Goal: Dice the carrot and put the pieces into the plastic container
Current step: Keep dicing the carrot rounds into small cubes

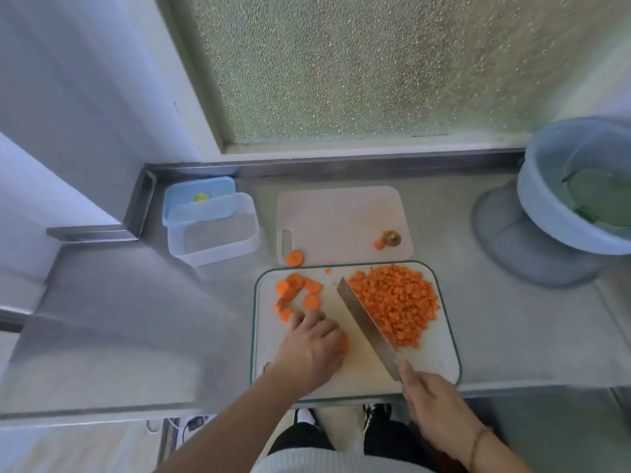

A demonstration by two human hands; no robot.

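Right hand (431, 401), nearest the viewer at the counter's front edge, wrapped around the handle of a broad knife (367, 322); handle itself hidden inside the grip. Blade runs up and to the left across the glass-edged cutting board (440, 356), its flat side against the left flank of the heap of diced carrot (396, 302), which fills the board's upper right part. Left hand (312, 349) lies palm down on the board, left of the blade and apart from it, fingers bent over carrot pieces; a bit of orange shows at the fingers' right edge, though whether it is pinched or merely covered cannot be told. Beyond the fingertips, at the board's upper left, a loose group of carrot slices (297, 290), uncut rounds, some overlapping. One more slice (294, 258) sits just off the board on the lower left corner of a second, pale cutting board (341, 216) lying behind the first. On that board's right side, the carrot top (391, 238) with a small scrap beside it. Plastic container (213, 230), clear, stands well left of the pale board on the steel counter (512, 319), no carrot in it; its blue lid (194, 196) behind, partly under it. Far right: a blue basin (546, 206) holding something green. Frosted window (375, 63) behind the counter.
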